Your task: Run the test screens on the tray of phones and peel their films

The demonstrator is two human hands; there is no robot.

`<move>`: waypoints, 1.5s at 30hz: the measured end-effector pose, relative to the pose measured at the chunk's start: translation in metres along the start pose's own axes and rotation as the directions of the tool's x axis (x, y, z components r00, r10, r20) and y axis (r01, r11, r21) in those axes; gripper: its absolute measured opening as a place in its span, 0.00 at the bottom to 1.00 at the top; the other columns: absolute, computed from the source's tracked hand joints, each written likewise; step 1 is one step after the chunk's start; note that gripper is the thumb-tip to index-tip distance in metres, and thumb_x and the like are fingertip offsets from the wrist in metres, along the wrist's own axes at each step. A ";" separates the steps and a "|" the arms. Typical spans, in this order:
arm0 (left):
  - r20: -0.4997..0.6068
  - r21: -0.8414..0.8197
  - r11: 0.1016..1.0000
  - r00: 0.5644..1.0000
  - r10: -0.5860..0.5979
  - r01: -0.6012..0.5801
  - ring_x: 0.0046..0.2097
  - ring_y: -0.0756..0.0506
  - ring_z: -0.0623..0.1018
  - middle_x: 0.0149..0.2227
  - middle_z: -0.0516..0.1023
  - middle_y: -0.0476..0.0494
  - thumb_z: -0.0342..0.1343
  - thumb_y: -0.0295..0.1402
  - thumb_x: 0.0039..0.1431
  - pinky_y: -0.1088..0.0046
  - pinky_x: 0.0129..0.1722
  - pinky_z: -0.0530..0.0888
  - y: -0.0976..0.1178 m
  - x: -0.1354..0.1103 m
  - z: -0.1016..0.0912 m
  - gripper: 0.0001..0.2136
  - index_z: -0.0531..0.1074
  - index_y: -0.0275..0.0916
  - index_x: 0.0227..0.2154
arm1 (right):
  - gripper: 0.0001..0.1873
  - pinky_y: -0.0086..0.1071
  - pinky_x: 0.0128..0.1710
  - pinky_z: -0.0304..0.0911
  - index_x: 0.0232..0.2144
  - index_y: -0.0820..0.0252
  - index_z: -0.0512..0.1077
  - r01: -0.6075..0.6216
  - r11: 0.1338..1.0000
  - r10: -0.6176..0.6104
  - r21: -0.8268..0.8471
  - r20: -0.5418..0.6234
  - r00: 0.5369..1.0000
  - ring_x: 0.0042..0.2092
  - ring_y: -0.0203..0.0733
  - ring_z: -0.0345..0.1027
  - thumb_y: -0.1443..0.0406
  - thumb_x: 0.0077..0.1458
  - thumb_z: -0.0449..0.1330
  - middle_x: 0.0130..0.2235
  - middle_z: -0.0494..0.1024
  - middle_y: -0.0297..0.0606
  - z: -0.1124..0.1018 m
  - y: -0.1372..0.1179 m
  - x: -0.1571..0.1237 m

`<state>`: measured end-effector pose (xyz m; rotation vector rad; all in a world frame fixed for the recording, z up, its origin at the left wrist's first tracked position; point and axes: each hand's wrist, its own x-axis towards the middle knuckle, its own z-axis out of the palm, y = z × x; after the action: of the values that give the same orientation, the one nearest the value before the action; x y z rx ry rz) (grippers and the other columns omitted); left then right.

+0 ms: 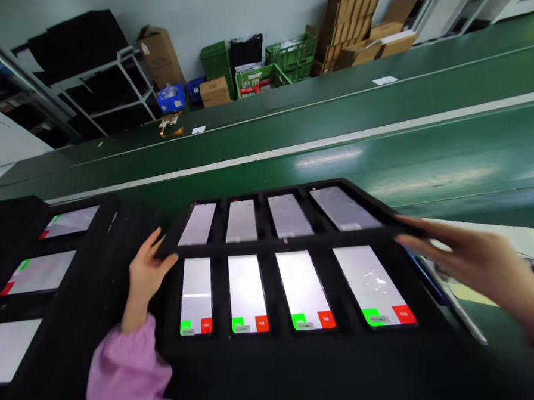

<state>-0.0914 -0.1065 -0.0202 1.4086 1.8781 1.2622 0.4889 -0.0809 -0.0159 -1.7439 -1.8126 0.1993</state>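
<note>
A black tray [269, 246] carrying a row of phones with pale screens is held between my two hands. My left hand [148, 272], below a pink sleeve, pinches its left end with thumb and fingers. At the right end, my right hand [467, 255] grips the edge, slightly blurred. Just in front and below lies another row of phones in black foam [272, 295]. Their lit white screens, such as this phone screen [247, 287], show a green and a red square at the bottom; the red ones read "Fail". Whether both rows share one tray I cannot tell.
More phones [42, 271] lie in a black tray at the left. A long green bench [254, 135] with pale strips runs behind. Papers and a pen-like object [465, 315] lie at the right. Green crates [260, 78], cardboard boxes [161, 56] and a metal rack [121, 70] stand beyond.
</note>
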 end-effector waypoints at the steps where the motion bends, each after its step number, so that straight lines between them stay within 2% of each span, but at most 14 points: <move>1: 0.023 0.002 1.000 1.000 0.018 -0.018 0.59 0.29 0.81 0.61 0.78 0.29 0.72 0.60 0.45 0.50 0.63 0.78 0.005 0.027 0.010 0.51 0.65 0.37 0.68 | 0.32 0.38 0.31 0.60 0.50 0.62 0.84 -0.013 0.998 0.011 0.054 0.032 0.999 0.28 0.40 0.71 0.42 0.67 0.57 0.24 0.78 0.38 0.007 -0.004 0.025; 4: 0.083 0.034 0.997 0.995 0.063 -0.066 0.59 0.33 0.81 0.59 0.79 0.28 0.70 0.56 0.51 0.53 0.64 0.77 0.014 0.085 0.041 0.43 0.67 0.33 0.64 | 0.34 0.35 0.40 0.68 0.53 0.68 0.80 0.032 0.992 -0.038 0.119 0.045 0.998 0.39 0.44 0.78 0.45 0.71 0.52 0.38 0.84 0.44 0.034 -0.014 0.086; 7: 0.132 0.112 0.988 0.987 0.089 -0.104 0.63 0.32 0.78 0.61 0.77 0.26 0.68 0.53 0.54 0.52 0.65 0.75 0.022 0.103 0.057 0.36 0.71 0.32 0.59 | 0.22 0.37 0.44 0.75 0.52 0.63 0.77 0.085 0.990 -0.094 0.113 0.073 0.993 0.42 0.41 0.78 0.51 0.70 0.60 0.44 0.82 0.41 0.057 -0.013 0.113; 10: 0.199 0.221 0.964 0.975 0.101 -0.146 0.63 0.26 0.76 0.59 0.78 0.26 0.67 0.55 0.52 0.43 0.63 0.75 0.039 0.086 0.055 0.31 0.78 0.35 0.50 | 0.16 0.43 0.48 0.76 0.49 0.60 0.76 0.181 0.980 -0.188 0.077 0.103 0.977 0.45 0.42 0.77 0.54 0.69 0.62 0.48 0.80 0.41 0.062 -0.007 0.104; 13: 0.340 0.276 0.930 0.930 0.140 -0.241 0.63 0.27 0.74 0.58 0.78 0.37 0.65 0.55 0.54 0.41 0.65 0.72 0.068 0.047 0.055 0.21 0.83 0.44 0.42 | 0.11 0.48 0.55 0.72 0.39 0.53 0.82 0.342 0.939 -0.344 0.045 0.201 0.917 0.52 0.48 0.76 0.55 0.66 0.64 0.50 0.82 0.42 0.050 -0.011 0.074; 14: 0.423 0.279 0.912 0.891 0.165 -0.301 0.63 0.29 0.74 0.57 0.79 0.41 0.63 0.54 0.58 0.42 0.65 0.71 0.079 0.033 0.061 0.18 0.84 0.48 0.41 | 0.11 0.51 0.56 0.71 0.36 0.51 0.83 0.386 0.922 -0.382 0.030 0.236 0.893 0.54 0.52 0.74 0.55 0.65 0.64 0.52 0.83 0.42 0.046 -0.015 0.064; 17: 0.712 0.267 0.763 0.654 0.255 -0.588 0.65 0.32 0.72 0.59 0.77 0.43 0.51 0.49 0.70 0.35 0.68 0.63 0.108 -0.001 0.098 0.17 0.84 0.52 0.45 | 0.14 0.58 0.56 0.67 0.37 0.51 0.84 0.445 0.894 -0.414 -0.048 0.286 0.864 0.62 0.62 0.68 0.56 0.68 0.60 0.61 0.78 0.45 0.037 -0.024 0.045; 19: 0.763 0.315 0.660 0.596 0.252 -0.682 0.68 0.30 0.69 0.62 0.75 0.38 0.48 0.45 0.73 0.25 0.69 0.55 0.118 -0.014 0.130 0.18 0.82 0.49 0.50 | 0.17 0.59 0.55 0.66 0.40 0.53 0.84 0.450 0.887 -0.406 -0.103 0.288 0.867 0.65 0.65 0.64 0.56 0.70 0.56 0.67 0.73 0.48 0.036 -0.026 0.040; 24: 0.748 0.438 0.556 0.630 0.211 -0.706 0.73 0.26 0.59 0.68 0.68 0.32 0.48 0.40 0.74 0.18 0.66 0.49 0.117 -0.024 0.177 0.18 0.80 0.41 0.53 | 0.19 0.54 0.52 0.67 0.42 0.56 0.83 0.438 0.889 -0.385 -0.135 0.296 0.874 0.64 0.63 0.65 0.56 0.72 0.54 0.64 0.75 0.49 0.040 -0.018 0.036; 30: 0.719 0.393 0.630 0.651 0.245 -0.670 0.72 0.27 0.61 0.65 0.72 0.36 0.45 0.44 0.75 0.18 0.66 0.50 0.116 -0.029 0.178 0.20 0.81 0.41 0.50 | 0.17 0.57 0.55 0.64 0.35 0.54 0.84 0.437 0.896 -0.399 -0.078 0.290 0.870 0.66 0.63 0.63 0.57 0.70 0.58 0.67 0.72 0.44 0.045 -0.022 0.041; 34: 0.738 0.400 0.601 0.632 0.237 -0.692 0.71 0.26 0.63 0.63 0.74 0.35 0.45 0.46 0.75 0.16 0.64 0.54 0.121 -0.024 0.182 0.21 0.82 0.43 0.48 | 0.09 0.54 0.55 0.66 0.35 0.50 0.85 0.424 0.906 -0.406 0.006 0.300 0.863 0.65 0.59 0.65 0.60 0.65 0.65 0.67 0.73 0.39 0.055 -0.023 0.047; 37: 0.757 0.418 0.509 0.599 0.263 -0.752 0.69 0.24 0.67 0.59 0.77 0.35 0.45 0.45 0.75 0.12 0.61 0.55 0.129 -0.022 0.185 0.21 0.83 0.44 0.45 | 0.06 0.53 0.54 0.66 0.36 0.46 0.85 0.396 0.916 -0.395 0.058 0.288 0.872 0.64 0.57 0.67 0.61 0.63 0.67 0.65 0.75 0.36 0.059 -0.021 0.046; 42: 0.727 0.491 0.242 0.546 0.416 -0.837 0.64 0.23 0.73 0.52 0.82 0.30 0.48 0.40 0.76 0.13 0.62 0.54 0.151 -0.033 0.193 0.20 0.84 0.38 0.37 | 0.08 0.61 0.60 0.58 0.35 0.51 0.85 0.390 0.917 -0.398 0.079 0.231 0.888 0.66 0.62 0.65 0.61 0.66 0.66 0.67 0.72 0.42 0.062 -0.023 0.039; 45: 0.704 0.495 0.173 0.509 0.495 -0.852 0.62 0.23 0.75 0.51 0.83 0.30 0.50 0.36 0.75 0.14 0.62 0.55 0.164 -0.045 0.200 0.17 0.82 0.36 0.37 | 0.07 0.58 0.59 0.60 0.35 0.52 0.84 0.414 0.903 -0.429 0.116 0.208 0.879 0.64 0.59 0.67 0.63 0.65 0.66 0.66 0.74 0.42 0.066 -0.024 0.041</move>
<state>0.1635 -0.0621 0.0229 3.0596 1.5014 0.1226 0.4365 -0.0253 -0.0443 -1.2762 -2.2775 0.2868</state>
